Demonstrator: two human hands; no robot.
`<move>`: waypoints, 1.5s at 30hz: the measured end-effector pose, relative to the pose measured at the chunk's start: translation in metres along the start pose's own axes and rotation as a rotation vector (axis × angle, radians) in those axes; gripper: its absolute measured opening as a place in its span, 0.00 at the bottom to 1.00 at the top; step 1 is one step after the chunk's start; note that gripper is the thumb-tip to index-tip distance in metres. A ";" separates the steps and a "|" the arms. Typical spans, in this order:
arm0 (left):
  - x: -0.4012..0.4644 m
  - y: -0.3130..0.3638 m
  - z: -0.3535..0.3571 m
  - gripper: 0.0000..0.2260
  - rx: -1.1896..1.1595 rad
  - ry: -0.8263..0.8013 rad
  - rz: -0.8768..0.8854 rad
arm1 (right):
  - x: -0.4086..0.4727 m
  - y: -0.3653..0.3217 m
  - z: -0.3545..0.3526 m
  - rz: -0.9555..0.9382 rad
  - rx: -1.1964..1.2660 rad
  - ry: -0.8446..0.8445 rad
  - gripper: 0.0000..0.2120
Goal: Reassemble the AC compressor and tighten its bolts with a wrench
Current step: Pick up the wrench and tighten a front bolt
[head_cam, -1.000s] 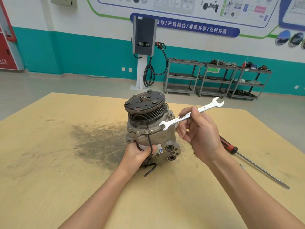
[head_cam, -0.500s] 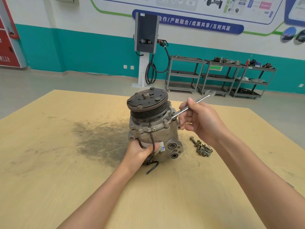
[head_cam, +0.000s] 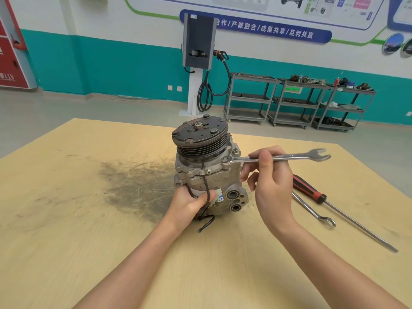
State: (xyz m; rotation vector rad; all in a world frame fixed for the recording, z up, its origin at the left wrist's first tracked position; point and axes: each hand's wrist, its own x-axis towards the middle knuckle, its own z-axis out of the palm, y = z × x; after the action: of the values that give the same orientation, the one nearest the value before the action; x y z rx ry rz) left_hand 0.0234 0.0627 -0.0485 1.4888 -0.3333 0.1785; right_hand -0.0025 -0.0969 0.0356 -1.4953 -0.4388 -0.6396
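With the compressor [head_cam: 207, 172] upright mid-bench, left hand [head_cam: 189, 205] gripping its base, right fingers [head_cam: 265, 159] pinching the wrench [head_cam: 276, 157] pointing toward 3 o'clock, that light pinch could let it slip off the bolt [head_cam: 225, 160].

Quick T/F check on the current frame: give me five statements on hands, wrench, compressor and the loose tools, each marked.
1. The right hand pinches the wrench near mid-shaft. True.
2. The wrench's near end sits on a bolt on the compressor flange. True.
3. The left hand is lifted clear of the compressor. False: it grips the lower body, thumb across the front by the black wire.
4. The compressor lies on its side. False: it stands upright on the table, pulley on top.
5. The screwdriver with the red and black handle is in the person's hand. False: it lies on the table right of the hands, beside a second wrench.
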 end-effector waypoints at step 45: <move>-0.001 0.004 0.001 0.12 -0.033 -0.027 -0.003 | 0.003 -0.006 -0.002 0.137 0.225 0.000 0.13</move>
State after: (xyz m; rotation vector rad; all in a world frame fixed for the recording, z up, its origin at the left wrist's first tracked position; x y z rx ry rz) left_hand 0.0210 0.0618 -0.0452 1.4605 -0.3545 0.1505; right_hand -0.0044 -0.0994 0.0421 -1.2992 -0.3911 -0.4664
